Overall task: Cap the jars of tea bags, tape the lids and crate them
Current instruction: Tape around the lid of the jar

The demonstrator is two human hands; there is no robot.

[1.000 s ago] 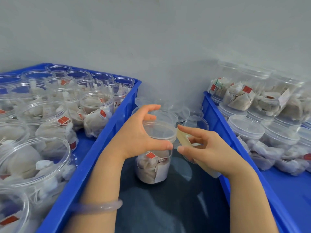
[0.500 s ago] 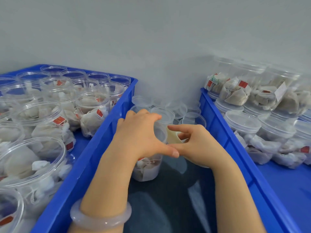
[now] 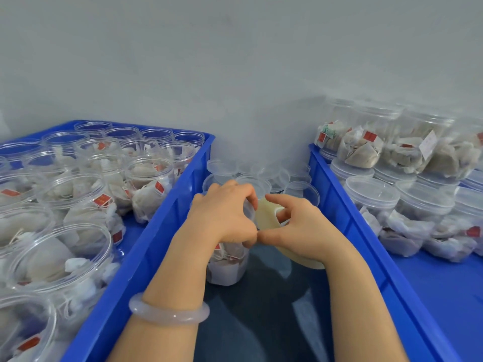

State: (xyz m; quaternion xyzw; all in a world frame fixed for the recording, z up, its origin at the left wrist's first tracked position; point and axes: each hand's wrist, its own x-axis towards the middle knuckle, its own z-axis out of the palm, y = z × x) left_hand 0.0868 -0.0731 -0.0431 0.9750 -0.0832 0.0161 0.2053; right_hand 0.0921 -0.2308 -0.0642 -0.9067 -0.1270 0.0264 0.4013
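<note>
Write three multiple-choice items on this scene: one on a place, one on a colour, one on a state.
1. Where does the jar under the left hand stand?
A. inside the left crate
B. on the dark surface between the two crates
C. inside the right crate

2. What colour are the crates?
A. blue
B. green
C. grey

3. What is the right hand doing?
A. resting empty
B. lifting a loose lid
C. gripping a tape roll

Key:
1 B: the jar stands on the dark surface with a crate wall on each side.
2 A: the walls and floors of both crates are blue.
3 C: its fingers curl through the roll's core, right beside the jar.
</note>
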